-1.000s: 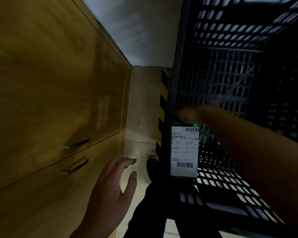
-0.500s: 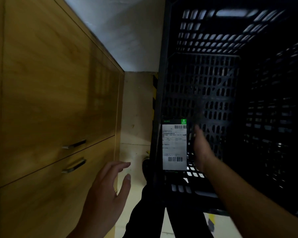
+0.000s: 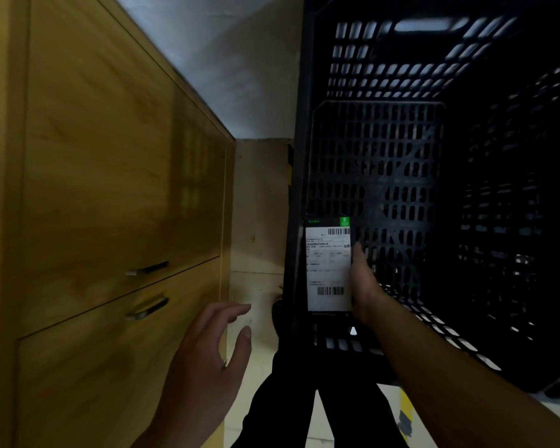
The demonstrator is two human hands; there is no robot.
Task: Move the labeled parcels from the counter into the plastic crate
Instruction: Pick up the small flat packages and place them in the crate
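Parcel (image 3: 328,270) is stood upright against the left wall of the black crate (image 3: 385,150), down at its near-left corner, with the label turned toward the camera.
Right hand (image 3: 364,286) is laid along the parcel's right edge with one straight finger seen on the label. Thumb's hidden, so a real grip can't be told tbh. Left hand (image 3: 207,367) is held loose and wide with nothing in it, in front of the wooden cabinet (image 3: 110,189), near the lower drawer handle (image 3: 147,308).
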